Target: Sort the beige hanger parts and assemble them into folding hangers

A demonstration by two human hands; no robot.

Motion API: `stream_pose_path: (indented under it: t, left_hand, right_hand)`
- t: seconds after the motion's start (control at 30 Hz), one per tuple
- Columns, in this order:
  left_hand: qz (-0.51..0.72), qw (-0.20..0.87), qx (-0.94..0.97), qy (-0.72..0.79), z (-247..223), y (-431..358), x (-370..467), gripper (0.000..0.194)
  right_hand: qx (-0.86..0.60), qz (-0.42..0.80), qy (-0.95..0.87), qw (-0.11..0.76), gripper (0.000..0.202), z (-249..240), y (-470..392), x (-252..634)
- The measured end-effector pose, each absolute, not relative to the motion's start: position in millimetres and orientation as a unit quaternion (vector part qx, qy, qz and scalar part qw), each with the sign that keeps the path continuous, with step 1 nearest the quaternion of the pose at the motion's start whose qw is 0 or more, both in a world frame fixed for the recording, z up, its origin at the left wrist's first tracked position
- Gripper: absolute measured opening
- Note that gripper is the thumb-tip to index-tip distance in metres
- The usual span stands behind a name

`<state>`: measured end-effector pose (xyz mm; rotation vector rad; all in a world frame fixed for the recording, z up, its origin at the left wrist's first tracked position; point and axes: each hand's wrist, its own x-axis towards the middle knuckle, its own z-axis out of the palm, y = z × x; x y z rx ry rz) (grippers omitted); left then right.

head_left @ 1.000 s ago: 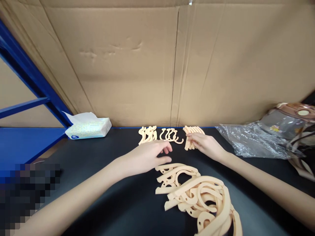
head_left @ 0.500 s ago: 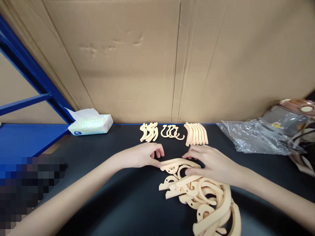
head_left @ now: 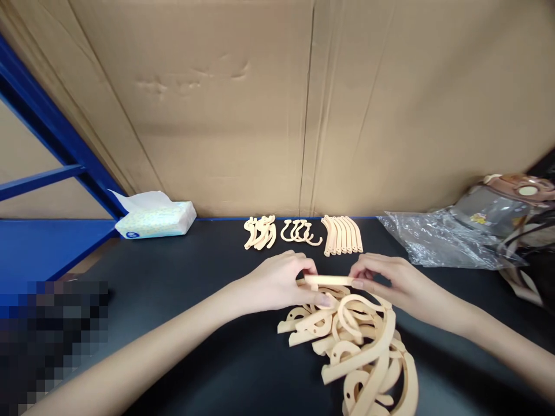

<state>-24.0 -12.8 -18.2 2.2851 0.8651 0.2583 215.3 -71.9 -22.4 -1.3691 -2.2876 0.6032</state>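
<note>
My right hand (head_left: 385,280) pinches the right end of a beige plastic hanger arm (head_left: 332,281), lifted just over a loose pile. At its left end curl the fingers of my left hand (head_left: 286,283), while that thumb reaches lower, over the pile's upper edge. Below both hands, the pile of beige hanger parts (head_left: 358,364) mixes curved arms and hooks, overlapping at many angles. Farther back, more parts lie sorted: a cluster of short curved pieces (head_left: 260,234), a row of hooks (head_left: 298,231) and a neat row of hanger arms (head_left: 342,236).
A tissue pack (head_left: 156,221) sits at the back left of the black table (head_left: 208,364), beside a blue metal frame (head_left: 65,136). Crumpled clear plastic (head_left: 446,240) and a transparent bottle with a brown lid (head_left: 498,205) occupy the back right. Cardboard (head_left: 217,115) walls off the rear.
My left hand has moved right over the pile's top edge. My right hand has shifted slightly right, and a hanger arm is now raised between both hands.
</note>
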Motion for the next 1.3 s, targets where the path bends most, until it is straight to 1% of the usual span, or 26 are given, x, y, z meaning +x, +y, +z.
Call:
stream_pose_path:
  t: [0.1, 0.2, 0.3, 0.43, 0.5, 0.57, 0.63, 0.7, 0.77, 0.83, 0.9, 0.93, 1.0, 1.1, 1.2, 1.23, 1.3]
  left_hand:
    - [0.214, 0.462, 0.796, 0.326, -19.6, -14.1, -14.9, 0.026]
    - [0.342, 0.601, 0.652, 0.312, -13.1, -17.2, -6.0, 0.017]
    - [0.403, 0.657, 0.562, 0.299, -2.4, -18.9, 4.2, 0.019]
    - [0.385, 0.714, 0.512, 0.282, 10.0, -16.4, 17.5, 0.031]
    - [0.379, 0.728, 0.497, 0.282, 13.4, -12.2, 21.0, 0.040]
    - [0.381, 0.706, 0.509, 0.313, 14.1, -6.0, 21.7, 0.047]
    - [0.375, 0.644, 0.556, 0.369, 12.4, 1.7, 20.0, 0.048]
    - [0.372, 0.571, 0.605, 0.411, 10.1, 10.8, 15.2, 0.044]
    - [0.382, 0.520, 0.634, 0.426, 9.3, 22.1, 5.6, 0.040]
    - [0.397, 0.493, 0.638, 0.438, 9.9, 36.7, -10.2, 0.038]
    - [0.401, 0.469, 0.636, 0.464, 9.6, 55.1, -31.3, 0.039]
    - [0.400, 0.457, 0.634, 0.479, 7.8, 65.1, -42.7, 0.037]
    - [0.398, 0.426, 0.625, 0.519, 0.0, 84.6, -63.9, 0.028]
    - [0.375, 0.407, 0.606, 0.572, -19.8, 105.6, -84.5, 0.023]
    - [0.355, 0.400, 0.602, 0.593, -35.9, 112.5, -88.8, 0.017]
    - [0.359, 0.395, 0.605, 0.591, -37.8, 111.9, -87.2, 0.017]
    - [0.378, 0.384, 0.616, 0.575, -35.8, 106.6, -80.4, 0.027]
  right_hand:
    - [-0.503, 0.206, -0.789, 0.287, 0.021, -17.1, -70.2, 214.6]
    - [-0.504, 0.161, -0.784, 0.325, 0.020, -8.7, -65.8, 211.4]
    - [-0.517, 0.056, -0.800, 0.300, 0.025, -1.3, -57.3, 202.7]
    - [-0.520, -0.136, -0.809, 0.239, 0.034, 3.5, -40.8, 188.7]
    - [-0.515, -0.178, -0.806, 0.230, 0.039, 4.5, -32.6, 185.0]
    - [-0.518, -0.141, -0.808, 0.245, 0.039, 5.2, -25.3, 183.7]
    - [-0.513, -0.045, -0.812, 0.275, 0.037, 5.9, -18.1, 183.9]
    - [-0.507, 0.072, -0.803, 0.305, 0.037, 6.6, -9.8, 185.4]
    - [-0.516, 0.208, -0.757, 0.342, 0.035, 7.6, -0.1, 189.4]
    - [-0.535, 0.355, -0.664, 0.383, 0.029, 8.8, 10.0, 196.4]
    - [-0.533, 0.455, -0.576, 0.421, 0.022, 9.8, 18.4, 205.0]
    - [-0.526, 0.478, -0.549, 0.439, 0.020, 10.0, 21.6, 208.9]
    - [-0.509, 0.484, -0.529, 0.475, 0.019, 9.6, 26.0, 214.2]
    - [-0.501, 0.434, -0.535, 0.523, 0.019, 9.0, 28.4, 213.7]
    - [-0.486, 0.391, -0.531, 0.574, 0.012, 10.8, 26.5, 205.9]
    - [-0.478, 0.390, -0.523, 0.588, 0.010, 11.6, 24.9, 202.7]
    - [-0.462, 0.405, -0.506, 0.605, 0.009, 12.2, 21.0, 196.1]
